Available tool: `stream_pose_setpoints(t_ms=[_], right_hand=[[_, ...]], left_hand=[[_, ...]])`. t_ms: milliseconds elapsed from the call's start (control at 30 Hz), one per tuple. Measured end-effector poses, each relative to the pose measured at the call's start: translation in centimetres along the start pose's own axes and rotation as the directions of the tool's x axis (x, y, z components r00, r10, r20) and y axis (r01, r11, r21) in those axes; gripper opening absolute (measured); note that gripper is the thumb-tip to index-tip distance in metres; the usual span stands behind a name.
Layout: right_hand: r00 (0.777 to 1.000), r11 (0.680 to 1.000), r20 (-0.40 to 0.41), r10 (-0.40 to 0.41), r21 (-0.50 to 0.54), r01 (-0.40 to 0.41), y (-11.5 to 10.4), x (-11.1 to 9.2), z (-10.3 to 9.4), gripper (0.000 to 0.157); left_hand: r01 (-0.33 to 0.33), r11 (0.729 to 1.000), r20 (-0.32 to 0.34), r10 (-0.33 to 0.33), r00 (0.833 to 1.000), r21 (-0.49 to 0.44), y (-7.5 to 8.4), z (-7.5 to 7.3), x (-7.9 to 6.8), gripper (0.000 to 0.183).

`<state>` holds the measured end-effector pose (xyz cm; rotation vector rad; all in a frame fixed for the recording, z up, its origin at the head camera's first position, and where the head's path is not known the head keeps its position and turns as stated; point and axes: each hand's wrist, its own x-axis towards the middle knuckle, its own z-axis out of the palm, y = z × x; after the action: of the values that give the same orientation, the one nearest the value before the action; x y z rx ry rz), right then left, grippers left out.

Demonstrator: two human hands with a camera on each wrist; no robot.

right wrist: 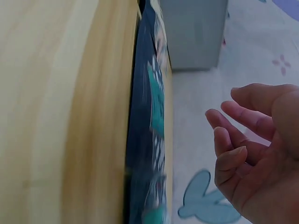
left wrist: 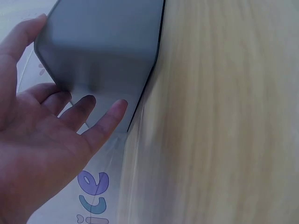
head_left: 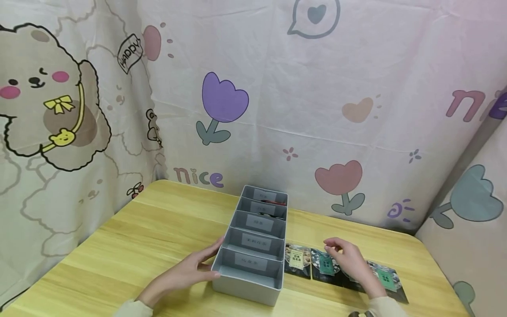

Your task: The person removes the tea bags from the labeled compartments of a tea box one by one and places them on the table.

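A long grey divider box (head_left: 247,285) with several labelled compartments stands on the table. In the head view, my left hand (head_left: 189,274) rests against its left side near the front corner, thumb at the rim. The left wrist view shows its fairly straight fingers touching the grey wall (left wrist: 100,35). My right hand (head_left: 348,259) hovers with loosely bent fingers and holds nothing, above a row of flat dark packets. A yellow-labelled packet (head_left: 298,260) lies beside the box; a green-labelled packet (head_left: 325,264) is beneath the fingertips; another green-labelled packet (head_left: 390,281) lies farther right, partly behind the wrist.
A red-edged packet (head_left: 275,203) sits in the farthest compartment and a dark-edged packet (head_left: 271,215) in the one before it. Printed cloth (head_left: 269,110) hangs behind the wooden table (head_left: 158,229). A small dark object (head_left: 359,314) shows at the bottom edge by the right sleeve.
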<state>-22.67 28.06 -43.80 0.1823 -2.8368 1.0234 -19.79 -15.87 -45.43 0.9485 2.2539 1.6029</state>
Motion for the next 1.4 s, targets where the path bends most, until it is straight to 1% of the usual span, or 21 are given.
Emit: stream_pose_setpoints(t_ms=[100,233,333,467,600,800,1000,1167,1400], right_hand=[[0.998,0.998,0.017,-0.058,-0.002,0.058,-0.7,1.0,0.4,0.023],[0.988,0.989,0.056,-0.146,-0.018,0.147,-1.7,2.4,0.3,0.026],[0.981,0.982,0.078,-0.18,-0.043,0.183,-2.6,3.4,0.1,0.026],[0.969,0.971,0.104,-0.222,-0.066,0.23,-4.1,4.8,0.0,0.023],[0.954,0.956,0.113,-0.277,-0.066,0.286,-5.4,6.1,0.1,0.02],[0.947,0.954,0.118,-0.298,-0.004,0.3,-6.7,7.6,0.8,0.02],[0.94,0.949,0.137,-0.313,0.066,0.307,-7.2,8.4,1.7,0.022],[0.94,0.95,0.146,-0.309,0.087,0.299,-7.4,8.7,2.2,0.021],[0.926,0.939,0.155,-0.343,0.082,0.334,-7.9,8.8,3.3,0.02]], left_hand=[[0.005,1.0,-0.001,-0.005,1.0,0.001,0.0,0.0,0.0,0.079],[0.014,1.0,-0.004,-0.014,1.0,-0.001,-0.1,-0.1,-0.2,0.079],[0.019,1.0,-0.003,-0.019,1.0,-0.009,-0.1,-0.2,-0.3,0.078],[0.017,1.0,-0.006,-0.017,1.0,-0.003,-0.1,-0.4,-0.5,0.078],[0.018,1.0,-0.006,-0.018,1.0,0.008,-0.1,-0.4,-0.5,0.078],[0.02,1.0,-0.001,-0.02,1.0,0.005,-0.1,-0.3,-0.3,0.077],[0.002,1.0,0.002,-0.002,1.0,0.016,-0.1,-0.1,0.0,0.077],[0.007,1.0,0.009,-0.008,1.0,0.013,0.0,0.0,0.1,0.078],[0.01,1.0,0.008,-0.011,1.0,0.016,0.0,0.0,0.1,0.078]])
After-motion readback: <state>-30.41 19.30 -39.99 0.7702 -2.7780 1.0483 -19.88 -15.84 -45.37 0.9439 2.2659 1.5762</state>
